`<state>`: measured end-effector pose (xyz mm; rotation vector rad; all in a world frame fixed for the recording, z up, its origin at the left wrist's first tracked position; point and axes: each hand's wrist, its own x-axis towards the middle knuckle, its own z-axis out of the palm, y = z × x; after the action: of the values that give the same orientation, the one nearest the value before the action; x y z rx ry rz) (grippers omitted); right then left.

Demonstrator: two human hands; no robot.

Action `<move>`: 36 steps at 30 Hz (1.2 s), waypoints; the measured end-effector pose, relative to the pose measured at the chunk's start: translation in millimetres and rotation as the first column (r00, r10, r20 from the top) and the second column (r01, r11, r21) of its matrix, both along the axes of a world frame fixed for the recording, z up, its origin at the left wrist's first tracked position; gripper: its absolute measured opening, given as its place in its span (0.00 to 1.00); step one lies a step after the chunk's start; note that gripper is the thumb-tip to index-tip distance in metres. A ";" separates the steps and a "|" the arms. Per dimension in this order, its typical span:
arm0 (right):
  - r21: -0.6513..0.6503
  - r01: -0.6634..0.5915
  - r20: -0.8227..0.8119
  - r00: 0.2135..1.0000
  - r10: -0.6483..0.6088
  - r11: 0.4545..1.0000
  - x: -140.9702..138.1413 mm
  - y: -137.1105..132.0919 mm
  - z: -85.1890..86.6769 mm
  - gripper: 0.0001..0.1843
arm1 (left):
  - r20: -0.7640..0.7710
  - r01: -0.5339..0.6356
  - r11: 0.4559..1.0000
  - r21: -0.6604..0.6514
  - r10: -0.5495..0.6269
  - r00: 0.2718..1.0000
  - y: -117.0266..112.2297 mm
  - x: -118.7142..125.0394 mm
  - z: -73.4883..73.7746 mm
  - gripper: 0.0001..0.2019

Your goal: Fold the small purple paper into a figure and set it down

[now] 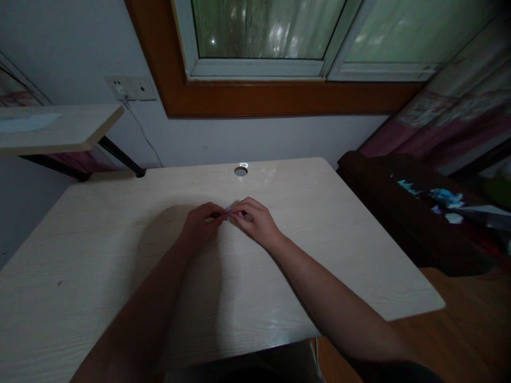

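Over the middle of a pale wood-grain desk [255, 287], both my hands meet fingertip to fingertip. A tiny purplish piece [228, 213] shows between them, too small and too covered to name. My left hand [202, 223] is closed in a pinch on its left side. From the right, my right hand [255, 218] pinches at the same piece with thumb and forefinger. Most of the piece is hidden behind the fingertips.
A round cable hole [241, 171] lies near the desk's back edge. At the left, a raised shelf [59, 133] stands on black legs. A wall socket [130, 88] has a white cord hanging from it. Dark furniture [399, 213] with blue and white items stands at the right.
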<state>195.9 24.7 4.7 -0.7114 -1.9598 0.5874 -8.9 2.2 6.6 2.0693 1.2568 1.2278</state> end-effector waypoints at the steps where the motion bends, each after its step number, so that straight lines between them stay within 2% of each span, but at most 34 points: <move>1: -0.002 -0.002 -0.003 1.000 0.002 1.000 -0.1 -0.3 0.4 0.05 | 0.016 -0.007 1.000 -0.008 0.007 1.000 0.0 0.0 -0.2 0.04; 4: -0.001 -0.007 -0.013 1.000 0.007 1.000 -0.2 -0.8 1.2 0.08 | 0.073 -0.031 0.998 -0.047 0.034 0.997 0.3 -0.4 -0.8 0.06; 8: 0.011 -0.012 0.000 1.000 0.012 1.000 0.9 -0.2 0.9 0.06 | 0.110 -0.032 0.996 -0.087 0.041 0.993 1.0 -1.0 -1.8 0.06; 18: -0.035 0.006 0.038 0.999 -0.005 0.999 3.7 -0.2 0.9 0.07 | 0.091 0.009 0.994 -0.107 0.001 0.996 -0.1 -2.3 -2.4 0.08; 22: -0.017 0.019 0.078 0.997 -0.017 1.000 4.3 -1.4 0.8 0.07 | 0.051 0.019 0.996 -0.091 -0.015 0.999 -0.3 -2.1 -2.7 0.08; 28: 0.019 0.049 0.060 0.997 -0.050 0.999 4.3 -3.7 5.1 0.05 | 0.102 0.018 0.987 -0.157 -0.002 0.995 -2.7 -0.1 1.6 0.11; 36: -0.013 0.049 0.052 0.998 -0.048 0.999 3.5 -4.2 5.9 0.06 | 0.149 0.101 0.984 -0.145 -0.079 0.986 -1.9 0.7 0.8 0.11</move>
<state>199.4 20.5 10.6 -0.7873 -1.9818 0.5591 -8.2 0.3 7.4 1.8741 1.1423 1.1781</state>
